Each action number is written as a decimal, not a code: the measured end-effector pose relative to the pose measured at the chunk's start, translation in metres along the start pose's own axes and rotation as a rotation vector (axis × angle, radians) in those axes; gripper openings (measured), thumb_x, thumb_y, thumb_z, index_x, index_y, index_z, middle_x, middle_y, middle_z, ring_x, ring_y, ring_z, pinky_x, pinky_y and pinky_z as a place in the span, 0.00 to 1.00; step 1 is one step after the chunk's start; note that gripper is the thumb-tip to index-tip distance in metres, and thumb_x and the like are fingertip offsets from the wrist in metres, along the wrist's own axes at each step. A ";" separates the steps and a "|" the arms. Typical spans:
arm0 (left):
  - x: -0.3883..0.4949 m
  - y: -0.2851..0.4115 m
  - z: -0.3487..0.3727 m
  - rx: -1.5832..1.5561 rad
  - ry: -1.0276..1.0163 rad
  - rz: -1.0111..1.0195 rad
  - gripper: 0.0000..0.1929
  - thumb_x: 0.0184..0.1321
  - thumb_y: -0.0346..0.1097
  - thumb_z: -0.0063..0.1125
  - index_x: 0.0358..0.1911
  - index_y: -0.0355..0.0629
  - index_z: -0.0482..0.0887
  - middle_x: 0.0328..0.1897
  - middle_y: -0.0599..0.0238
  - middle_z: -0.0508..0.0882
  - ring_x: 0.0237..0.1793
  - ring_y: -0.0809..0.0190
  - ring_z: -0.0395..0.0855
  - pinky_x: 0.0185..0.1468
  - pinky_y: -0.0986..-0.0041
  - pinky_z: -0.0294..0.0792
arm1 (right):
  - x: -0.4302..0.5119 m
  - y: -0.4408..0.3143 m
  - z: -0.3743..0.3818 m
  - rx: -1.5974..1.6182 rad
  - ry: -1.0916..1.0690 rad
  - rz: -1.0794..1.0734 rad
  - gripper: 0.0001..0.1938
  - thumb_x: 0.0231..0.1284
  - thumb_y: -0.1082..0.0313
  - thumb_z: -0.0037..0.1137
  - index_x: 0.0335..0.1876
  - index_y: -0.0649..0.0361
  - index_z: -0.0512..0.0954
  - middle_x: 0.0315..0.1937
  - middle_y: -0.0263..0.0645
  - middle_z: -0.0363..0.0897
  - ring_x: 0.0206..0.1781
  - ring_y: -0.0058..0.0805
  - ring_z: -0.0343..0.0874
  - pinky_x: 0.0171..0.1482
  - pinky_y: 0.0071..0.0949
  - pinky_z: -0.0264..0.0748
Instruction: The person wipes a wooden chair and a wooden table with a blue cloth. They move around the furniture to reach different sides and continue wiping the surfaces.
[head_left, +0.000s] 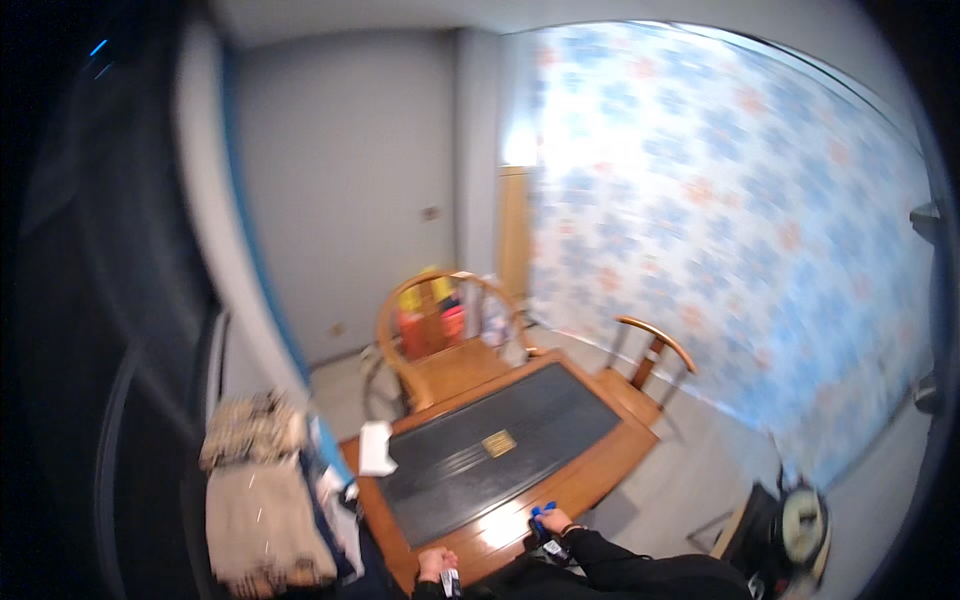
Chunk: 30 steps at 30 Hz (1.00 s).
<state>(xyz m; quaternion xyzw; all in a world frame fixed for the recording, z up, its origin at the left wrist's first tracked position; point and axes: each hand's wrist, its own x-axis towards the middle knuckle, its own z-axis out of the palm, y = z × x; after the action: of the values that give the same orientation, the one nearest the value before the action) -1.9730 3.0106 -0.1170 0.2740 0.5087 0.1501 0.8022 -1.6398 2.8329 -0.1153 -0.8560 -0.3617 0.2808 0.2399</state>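
My right hand grips a small blue object just above the front edge of the wooden table. Blur hides what kind of object it is, and a dark part shows below it. My left hand is over the table's near left corner with its fingers curled, and no object shows in it. White tags with printing hang at both wrists. Set into the tabletop is a dark tray panel with a gold square plate. A white paper-like item lies at the left edge.
A round-backed wooden armchair stands behind the table, and another wooden chair at its right. Folded clothes are piled at left. A floral curtain covers the right side. A black bag-like item is on the floor at lower right.
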 end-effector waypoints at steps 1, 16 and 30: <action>0.003 0.009 0.013 0.011 -0.121 -0.116 0.08 0.62 0.32 0.51 0.34 0.33 0.76 0.29 0.53 0.82 0.26 0.53 0.84 0.25 0.65 0.77 | -0.016 -0.005 0.003 0.016 0.003 -0.023 0.25 0.63 0.42 0.53 0.47 0.58 0.84 0.41 0.46 0.85 0.43 0.42 0.84 0.47 0.38 0.77; 0.003 -0.046 0.313 0.981 -0.714 -0.115 0.20 0.62 0.40 0.64 0.54 0.36 0.79 0.48 0.59 0.85 0.43 0.60 0.85 0.50 0.65 0.77 | -0.101 0.019 -0.134 1.052 -0.008 -0.005 0.18 0.69 0.54 0.54 0.53 0.57 0.83 0.50 0.37 0.84 0.54 0.24 0.78 0.58 0.23 0.72; -0.040 -0.188 0.616 1.401 -1.109 -0.302 0.21 0.64 0.44 0.64 0.52 0.35 0.82 0.45 0.65 0.86 0.41 0.69 0.83 0.49 0.77 0.73 | -0.211 0.276 -0.225 1.208 1.233 0.763 0.13 0.56 0.73 0.59 0.47 0.65 0.81 0.40 0.38 0.83 0.40 0.25 0.81 0.41 0.26 0.77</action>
<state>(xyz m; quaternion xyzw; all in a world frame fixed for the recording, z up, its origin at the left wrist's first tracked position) -1.4443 2.6618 0.0051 0.6627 0.0546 -0.4542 0.5929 -1.4814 2.4547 -0.0565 -0.6451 0.3402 -0.0221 0.6838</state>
